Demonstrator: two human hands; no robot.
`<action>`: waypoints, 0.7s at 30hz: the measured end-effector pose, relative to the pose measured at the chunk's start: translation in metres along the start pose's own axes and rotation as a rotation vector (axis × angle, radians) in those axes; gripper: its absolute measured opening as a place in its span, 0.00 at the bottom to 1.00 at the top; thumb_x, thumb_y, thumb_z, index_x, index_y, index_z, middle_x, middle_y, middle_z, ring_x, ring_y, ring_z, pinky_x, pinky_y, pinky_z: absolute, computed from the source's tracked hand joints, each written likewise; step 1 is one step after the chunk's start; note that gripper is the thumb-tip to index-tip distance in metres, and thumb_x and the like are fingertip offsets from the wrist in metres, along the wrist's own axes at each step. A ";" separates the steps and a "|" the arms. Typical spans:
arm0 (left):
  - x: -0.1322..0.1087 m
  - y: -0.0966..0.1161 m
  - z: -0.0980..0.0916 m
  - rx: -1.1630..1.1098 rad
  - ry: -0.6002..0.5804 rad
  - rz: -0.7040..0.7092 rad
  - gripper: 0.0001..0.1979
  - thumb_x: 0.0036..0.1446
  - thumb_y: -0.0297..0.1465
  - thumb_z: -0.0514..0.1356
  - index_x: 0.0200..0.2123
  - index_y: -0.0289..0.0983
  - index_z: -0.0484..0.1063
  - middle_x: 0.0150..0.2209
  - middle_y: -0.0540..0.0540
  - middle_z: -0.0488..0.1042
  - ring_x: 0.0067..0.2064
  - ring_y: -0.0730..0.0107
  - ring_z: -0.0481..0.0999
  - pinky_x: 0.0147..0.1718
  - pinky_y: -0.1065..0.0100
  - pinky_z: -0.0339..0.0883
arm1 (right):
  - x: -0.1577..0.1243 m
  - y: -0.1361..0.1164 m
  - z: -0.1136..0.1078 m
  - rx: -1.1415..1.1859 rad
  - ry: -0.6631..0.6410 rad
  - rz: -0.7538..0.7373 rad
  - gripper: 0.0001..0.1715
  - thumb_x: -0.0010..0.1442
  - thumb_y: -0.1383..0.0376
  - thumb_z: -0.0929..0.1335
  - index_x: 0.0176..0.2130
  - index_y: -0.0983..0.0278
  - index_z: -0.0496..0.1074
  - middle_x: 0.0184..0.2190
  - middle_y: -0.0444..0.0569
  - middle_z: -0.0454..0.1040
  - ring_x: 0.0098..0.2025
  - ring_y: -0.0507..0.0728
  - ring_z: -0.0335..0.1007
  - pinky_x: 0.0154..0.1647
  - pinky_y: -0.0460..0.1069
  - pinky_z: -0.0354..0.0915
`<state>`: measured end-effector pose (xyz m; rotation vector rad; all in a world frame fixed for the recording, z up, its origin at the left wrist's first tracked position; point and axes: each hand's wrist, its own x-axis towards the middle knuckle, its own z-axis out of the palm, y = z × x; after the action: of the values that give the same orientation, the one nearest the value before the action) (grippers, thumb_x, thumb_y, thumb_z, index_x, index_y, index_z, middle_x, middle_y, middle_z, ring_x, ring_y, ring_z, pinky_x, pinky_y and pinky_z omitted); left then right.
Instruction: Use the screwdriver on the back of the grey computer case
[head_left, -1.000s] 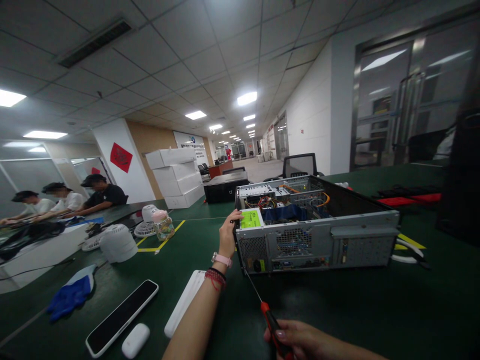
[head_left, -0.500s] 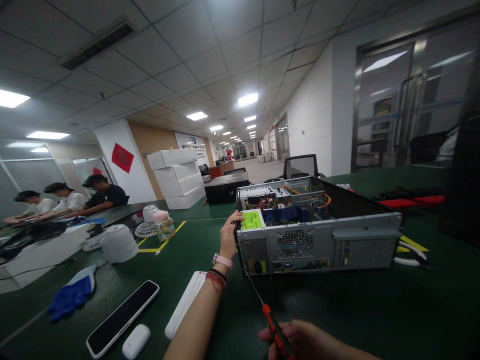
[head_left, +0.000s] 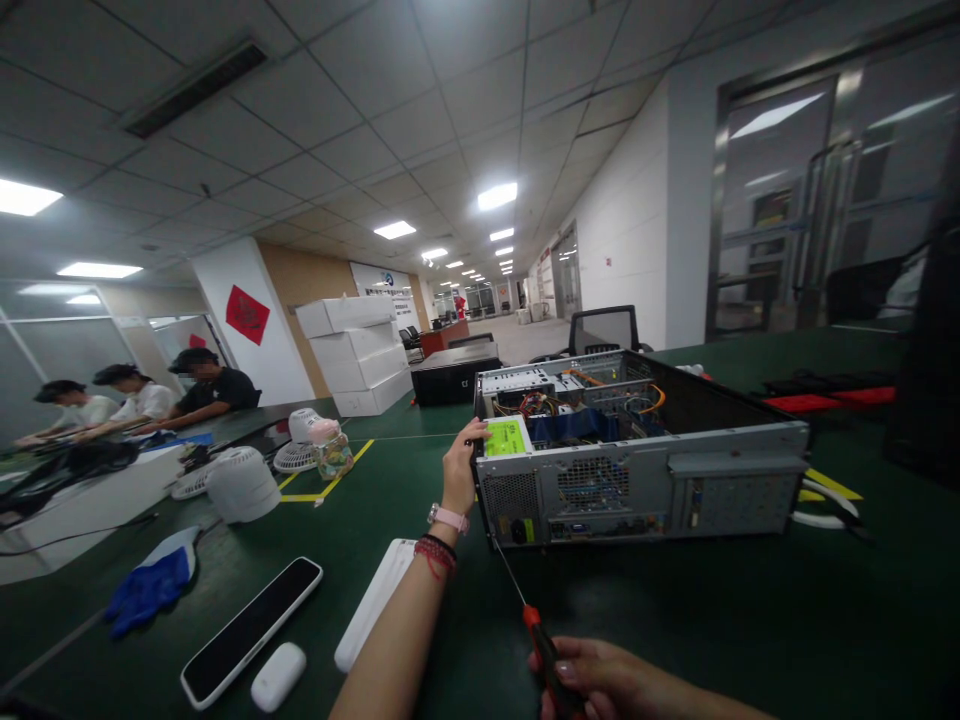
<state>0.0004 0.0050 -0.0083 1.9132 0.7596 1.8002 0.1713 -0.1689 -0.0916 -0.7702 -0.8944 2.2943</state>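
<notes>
An open grey computer case (head_left: 637, 470) lies on the green table (head_left: 720, 620), its rear panel facing me and its wiring and a green-labelled power supply (head_left: 505, 438) showing inside. My left hand (head_left: 457, 468) grips the case's near left top corner beside the power supply. My right hand (head_left: 600, 682), low in the view, is closed round the red-and-black handle of a screwdriver (head_left: 534, 625). The thin shaft runs up and left to the bottom left corner of the rear panel, where its tip touches.
Left of my arm lie a white keyboard (head_left: 373, 603), a black keyboard (head_left: 253, 628), a white mouse (head_left: 277, 677) and a blue glove (head_left: 150, 588). White fan parts (head_left: 241, 485) and a jar (head_left: 331, 448) stand further back. Three people work at the far left table (head_left: 135, 400). White boxes (head_left: 358, 355) are stacked behind.
The view shifted slightly. My right hand moved a little on the screwdriver handle. My left hand stays on the case corner.
</notes>
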 end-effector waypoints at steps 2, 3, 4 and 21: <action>0.000 0.000 0.000 -0.004 -0.002 -0.001 0.18 0.60 0.33 0.45 0.34 0.35 0.74 0.47 0.42 0.74 0.57 0.61 0.66 0.58 0.57 0.54 | 0.000 -0.001 0.002 0.001 0.034 0.008 0.21 0.46 0.63 0.72 0.39 0.67 0.66 0.25 0.47 0.73 0.22 0.45 0.64 0.18 0.39 0.48; 0.000 0.001 0.000 -0.004 -0.003 -0.001 0.18 0.60 0.33 0.45 0.34 0.35 0.74 0.47 0.42 0.74 0.57 0.61 0.66 0.58 0.57 0.54 | 0.001 -0.001 0.003 0.000 0.050 0.015 0.21 0.44 0.64 0.73 0.38 0.67 0.66 0.24 0.45 0.71 0.22 0.44 0.64 0.17 0.38 0.46; 0.000 0.001 0.000 -0.002 -0.004 -0.003 0.18 0.60 0.33 0.45 0.34 0.35 0.74 0.47 0.42 0.74 0.57 0.62 0.66 0.58 0.57 0.54 | 0.002 -0.001 0.003 -0.006 0.066 0.024 0.21 0.42 0.66 0.74 0.36 0.67 0.65 0.22 0.43 0.70 0.21 0.44 0.64 0.17 0.38 0.45; -0.001 0.002 0.000 0.007 -0.006 0.003 0.19 0.61 0.35 0.44 0.34 0.36 0.73 0.48 0.42 0.74 0.57 0.62 0.66 0.58 0.58 0.54 | -0.002 -0.004 -0.003 0.010 -0.102 0.051 0.24 0.51 0.64 0.70 0.47 0.68 0.65 0.36 0.52 0.75 0.28 0.48 0.69 0.32 0.44 0.59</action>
<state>0.0001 0.0030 -0.0079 1.9242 0.7630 1.7948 0.1756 -0.1662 -0.0903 -0.6842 -0.9180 2.3988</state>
